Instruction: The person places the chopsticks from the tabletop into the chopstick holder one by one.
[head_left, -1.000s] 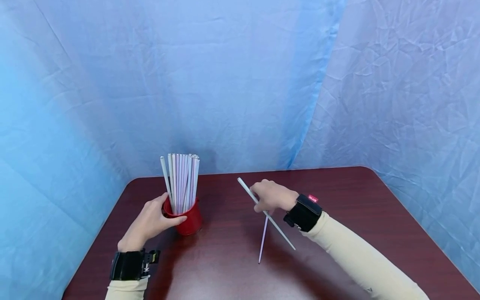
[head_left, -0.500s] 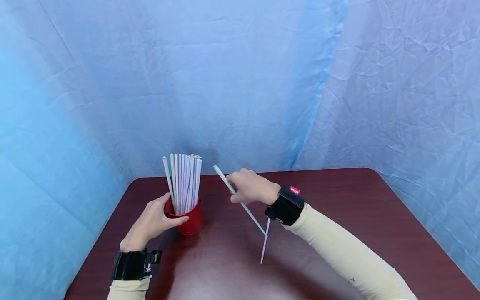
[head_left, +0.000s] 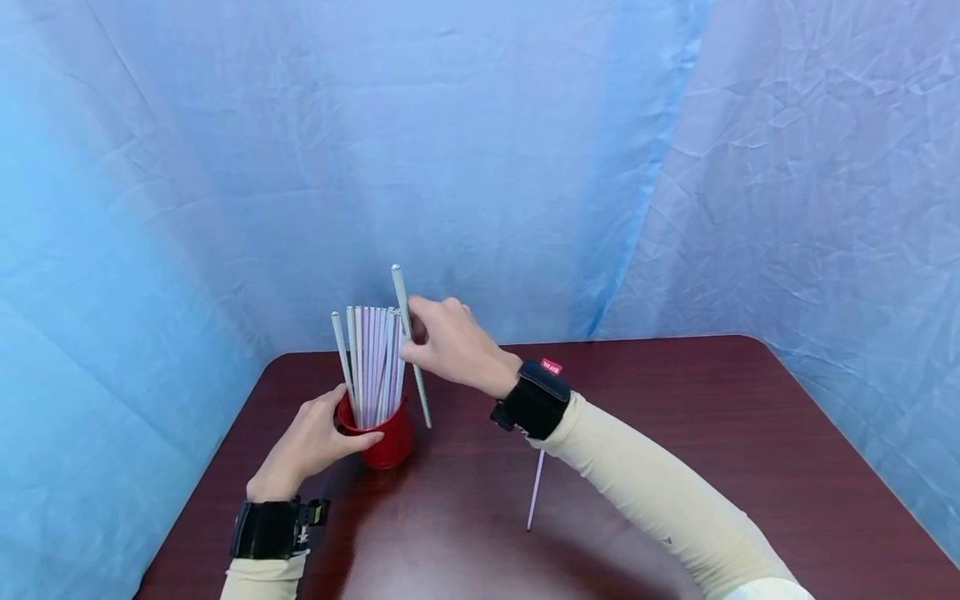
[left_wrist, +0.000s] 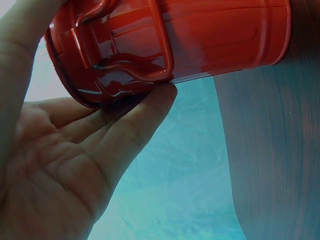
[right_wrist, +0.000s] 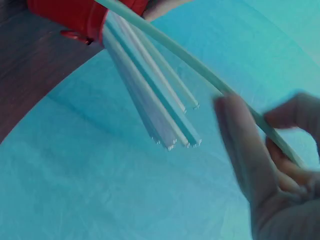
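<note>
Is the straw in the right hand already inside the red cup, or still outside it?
Outside. The straw pinched by the right hand hangs nearly upright beside the red cup, its lower end outside the rim.

The head view looks forward and down from above and behind both hands, far enough back to take in the whole table (head_left: 675, 392) and the blue backdrop (head_left: 480, 150). The left wrist view sits very close under the left hand (left_wrist: 55, 165), facing the red cup (left_wrist: 200, 35) at its fingertips. The right wrist view (somewhat blurred) looks past the right hand's fingers (right_wrist: 240, 145) toward the same cup (right_wrist: 70, 15), which all three views share.
</note>
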